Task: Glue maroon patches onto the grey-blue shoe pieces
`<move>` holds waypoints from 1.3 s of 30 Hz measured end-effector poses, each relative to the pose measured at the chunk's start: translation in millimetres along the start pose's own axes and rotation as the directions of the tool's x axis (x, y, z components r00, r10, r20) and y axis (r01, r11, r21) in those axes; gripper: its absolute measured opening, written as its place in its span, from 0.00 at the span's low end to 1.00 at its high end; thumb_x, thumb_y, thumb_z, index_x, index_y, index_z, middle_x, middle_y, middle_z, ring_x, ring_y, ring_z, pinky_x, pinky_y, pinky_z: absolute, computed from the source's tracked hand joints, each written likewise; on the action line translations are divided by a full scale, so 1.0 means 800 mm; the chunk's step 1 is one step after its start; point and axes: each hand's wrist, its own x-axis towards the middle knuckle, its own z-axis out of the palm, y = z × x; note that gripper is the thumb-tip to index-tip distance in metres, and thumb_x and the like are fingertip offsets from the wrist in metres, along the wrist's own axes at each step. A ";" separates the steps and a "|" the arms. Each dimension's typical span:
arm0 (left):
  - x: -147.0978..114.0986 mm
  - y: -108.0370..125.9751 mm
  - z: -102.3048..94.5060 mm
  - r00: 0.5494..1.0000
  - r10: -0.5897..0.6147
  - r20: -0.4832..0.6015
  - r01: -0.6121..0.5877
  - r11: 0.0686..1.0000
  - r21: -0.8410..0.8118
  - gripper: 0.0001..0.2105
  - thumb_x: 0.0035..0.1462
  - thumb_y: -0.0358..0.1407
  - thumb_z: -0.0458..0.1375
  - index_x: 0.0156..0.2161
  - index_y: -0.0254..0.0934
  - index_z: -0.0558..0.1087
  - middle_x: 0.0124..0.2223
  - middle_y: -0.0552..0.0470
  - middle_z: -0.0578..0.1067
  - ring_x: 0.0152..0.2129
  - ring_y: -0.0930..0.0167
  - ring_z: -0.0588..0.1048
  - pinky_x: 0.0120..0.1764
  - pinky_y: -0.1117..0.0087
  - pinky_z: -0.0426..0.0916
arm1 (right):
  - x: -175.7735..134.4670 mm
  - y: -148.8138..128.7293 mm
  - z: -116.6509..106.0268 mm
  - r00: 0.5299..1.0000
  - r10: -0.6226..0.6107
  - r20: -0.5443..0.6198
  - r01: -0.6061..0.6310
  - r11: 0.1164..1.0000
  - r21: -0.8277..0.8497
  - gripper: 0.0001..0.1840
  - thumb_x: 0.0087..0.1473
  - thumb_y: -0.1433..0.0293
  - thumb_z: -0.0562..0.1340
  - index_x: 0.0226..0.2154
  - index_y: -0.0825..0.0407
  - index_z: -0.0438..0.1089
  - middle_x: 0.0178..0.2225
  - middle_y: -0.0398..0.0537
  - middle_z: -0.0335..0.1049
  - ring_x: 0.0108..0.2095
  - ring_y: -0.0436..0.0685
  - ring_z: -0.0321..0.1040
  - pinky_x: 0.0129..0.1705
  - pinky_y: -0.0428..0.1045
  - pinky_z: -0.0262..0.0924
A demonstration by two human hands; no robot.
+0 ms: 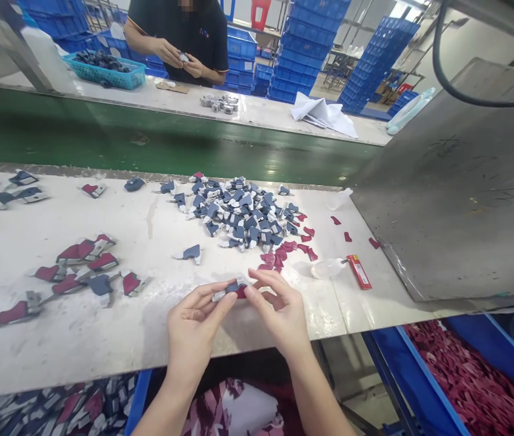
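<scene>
Between my two hands is a small blue and grey plastic part (234,286), held just above the near side of the table. My left hand (196,318) pinches its left end between thumb and fingers. On the part's right side shows a maroon piece (241,292), with the thumb and fingertips of my right hand (282,312) closed at it; the fingers partly hide how the two pieces meet. Beyond my hands lies a heap of similar blue and grey parts (243,212). Loose maroon pieces (279,255) are scattered at its right edge.
Parts with maroon faces (86,249) lie at left. A clear dropper bottle (327,268) and red box (359,272) are at right, before a metal panel (470,181). Blue bins (439,381) sit below the table. Across the green divider (148,136), a person (179,42) handles a small part.
</scene>
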 end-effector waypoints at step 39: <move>0.011 0.009 -0.021 0.852 0.392 0.348 -0.521 0.711 0.473 0.09 0.60 0.34 0.60 0.43 0.43 0.81 0.42 0.51 0.83 0.37 0.67 0.81 0.42 0.71 0.77 | -0.009 -0.002 0.004 0.988 0.100 0.120 -0.112 0.989 0.096 0.15 0.58 0.57 0.62 0.37 0.51 0.74 0.28 0.45 0.72 0.29 0.53 0.70 0.34 0.48 0.69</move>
